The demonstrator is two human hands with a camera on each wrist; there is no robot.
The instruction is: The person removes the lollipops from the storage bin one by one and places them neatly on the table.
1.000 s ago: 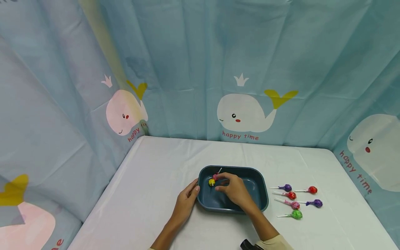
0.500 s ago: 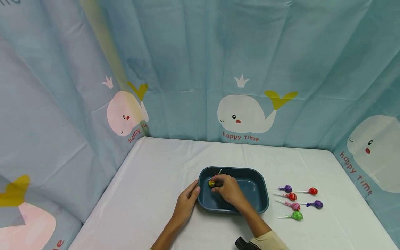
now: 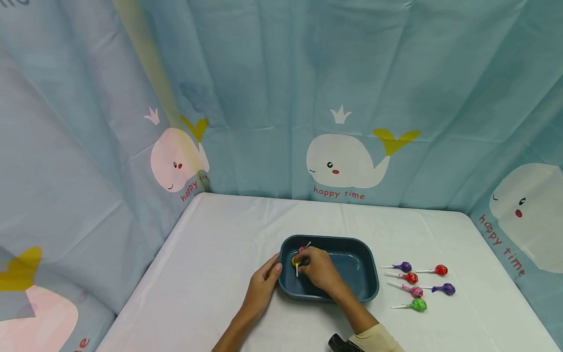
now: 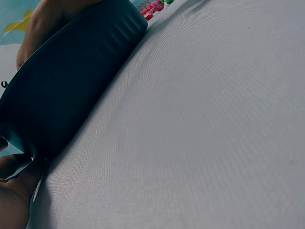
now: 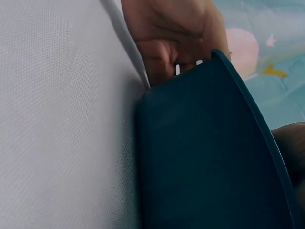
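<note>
A dark blue tray [image 3: 358, 274] stands on the white tabletop in the head view. Against its left end rests my left hand [image 3: 261, 286], thumb and fingers extended along the outer wall. Inside the tray, my right hand [image 3: 323, 269] pinches a yellow lollipop [image 3: 295, 262], its white stick pointing toward me. Just beyond it lies a pink lollipop [image 3: 302, 249] with its stick toward the far rim, partly hidden by the right hand's fingers. The tray's outer wall [image 5: 205, 143] fills much of the right wrist view and hides the right hand's fingertips.
Right of the tray lie several wrapped lollipops on the white cloth [image 3: 211, 293]: a green lollipop [image 3: 419, 305], a pink lollipop [image 3: 416, 292], and red and purple ones. A curtain [image 3: 264, 73] with printed whales hangs behind the table.
My right hand has closed its fingers on the yellow lollipop, which has turned so its stick points toward me. The left hand has stayed at the tray's end.
</note>
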